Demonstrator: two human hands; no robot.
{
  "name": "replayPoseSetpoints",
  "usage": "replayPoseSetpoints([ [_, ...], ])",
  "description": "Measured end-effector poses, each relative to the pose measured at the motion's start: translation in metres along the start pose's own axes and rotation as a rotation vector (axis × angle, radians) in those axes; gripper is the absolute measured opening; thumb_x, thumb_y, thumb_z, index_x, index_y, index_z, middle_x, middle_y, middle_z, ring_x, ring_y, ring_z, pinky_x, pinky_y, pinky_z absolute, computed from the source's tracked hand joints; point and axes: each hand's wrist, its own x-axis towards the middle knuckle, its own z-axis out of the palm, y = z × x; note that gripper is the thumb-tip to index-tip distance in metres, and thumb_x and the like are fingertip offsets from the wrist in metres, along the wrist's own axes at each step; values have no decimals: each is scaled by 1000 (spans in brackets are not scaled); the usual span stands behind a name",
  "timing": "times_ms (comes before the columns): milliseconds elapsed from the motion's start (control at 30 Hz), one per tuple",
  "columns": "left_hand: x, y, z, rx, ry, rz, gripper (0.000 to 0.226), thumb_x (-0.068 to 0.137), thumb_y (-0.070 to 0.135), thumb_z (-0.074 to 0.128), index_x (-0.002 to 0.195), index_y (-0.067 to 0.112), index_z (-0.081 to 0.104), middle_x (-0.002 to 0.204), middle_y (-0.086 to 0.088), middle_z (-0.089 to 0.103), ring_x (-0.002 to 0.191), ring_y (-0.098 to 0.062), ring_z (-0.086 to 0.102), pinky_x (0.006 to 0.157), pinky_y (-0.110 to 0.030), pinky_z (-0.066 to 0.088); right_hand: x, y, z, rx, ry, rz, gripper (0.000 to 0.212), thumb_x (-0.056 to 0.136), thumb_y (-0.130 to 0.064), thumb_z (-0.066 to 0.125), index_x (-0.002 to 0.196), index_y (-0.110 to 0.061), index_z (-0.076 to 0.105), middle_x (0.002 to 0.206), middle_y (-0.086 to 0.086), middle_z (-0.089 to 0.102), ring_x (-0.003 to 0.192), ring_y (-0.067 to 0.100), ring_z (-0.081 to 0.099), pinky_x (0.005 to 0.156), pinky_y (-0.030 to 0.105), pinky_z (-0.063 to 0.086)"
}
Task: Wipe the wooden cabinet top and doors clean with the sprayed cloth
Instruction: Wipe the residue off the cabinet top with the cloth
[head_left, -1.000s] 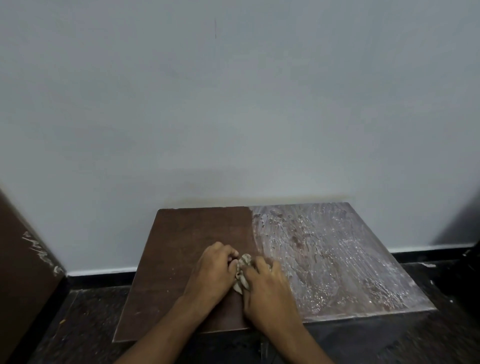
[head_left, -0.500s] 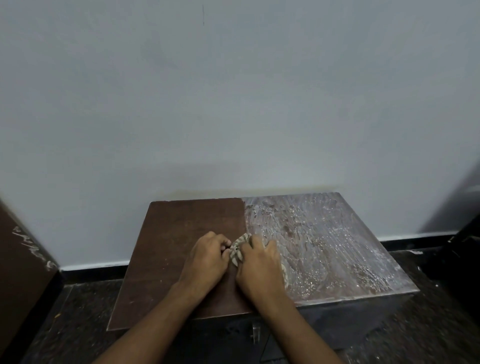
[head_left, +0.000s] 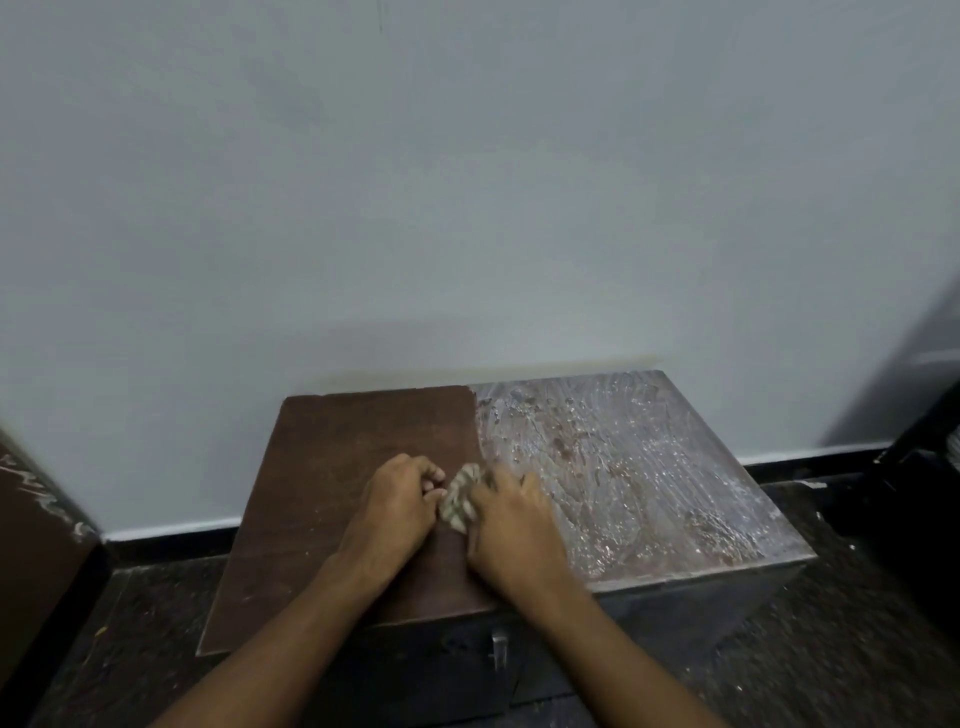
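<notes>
Compared with a second ago, I see both hands a little farther up the dark brown wooden cabinet top (head_left: 363, 467), nearer the wall, while the crumpled pale cloth (head_left: 460, 499) stays bunched between them. My left hand (head_left: 395, 506) curls its fingers against the cloth's left side; my right hand (head_left: 511, 525) grips it from the right, fingers bent over the wad. The cloth sits on the top at the line where the clean brown left half meets the right half, streaked with whitish, glistening residue (head_left: 623, 467). The front edge lies just below my wrists, and the streaked half runs open to the right edge. A small metal latch (head_left: 498, 647) shows on the cabinet front. Behind stands a plain pale wall (head_left: 467, 182); the floor (head_left: 831, 649) is dark and speckled.
</notes>
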Motion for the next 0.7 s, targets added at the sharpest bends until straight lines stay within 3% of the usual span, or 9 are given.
replayPoseSetpoints([
  [100, 2, 1, 0, 1, 4, -8, 16, 82, 16, 78, 93, 25, 71, 83, 13, 54, 71, 5, 48, 61, -4, 31, 26, 4, -1, -33, 3, 129, 33, 93, -22, 49, 124, -19, 61, 133, 2, 48, 113, 29, 39, 94, 40, 41],
  [267, -3, 3, 0, -17, 15, 17, 16, 88, 9, 69, 98, 22, 72, 85, 14, 52, 72, 6, 50, 61, -2, 38, -15, -10, 4, 20, 0, -76, 32, 91, -22, 49, 120, -22, 63, 123, -1, 52, 106, 27, 43, 91, 43, 48],
  [433, -2, 5, 0, -37, 20, 2, 14, 87, 9, 71, 95, 20, 72, 85, 11, 54, 71, 5, 49, 60, -1, 37, 33, 7, 4, -55, -2, 96, 33, 94, -22, 50, 124, -19, 62, 132, 3, 49, 111, 29, 40, 93, 40, 41],
  [567, -4, 2, 0, -14, 49, 19, 16, 90, 8, 64, 98, 19, 73, 92, 8, 57, 76, 0, 49, 67, -4, 32, 21, 1, 3, -37, -18, 79, 31, 94, -22, 48, 123, -21, 60, 133, 2, 49, 111, 28, 39, 93, 40, 42],
  [700, 0, 5, 2, -4, 57, 37, 23, 94, 8, 53, 100, 19, 73, 101, 6, 61, 87, -3, 52, 78, -9, 35, -39, -11, 1, -52, 14, -51, 37, 79, -25, 56, 115, -26, 62, 114, -3, 56, 90, 25, 47, 72, 39, 49],
])
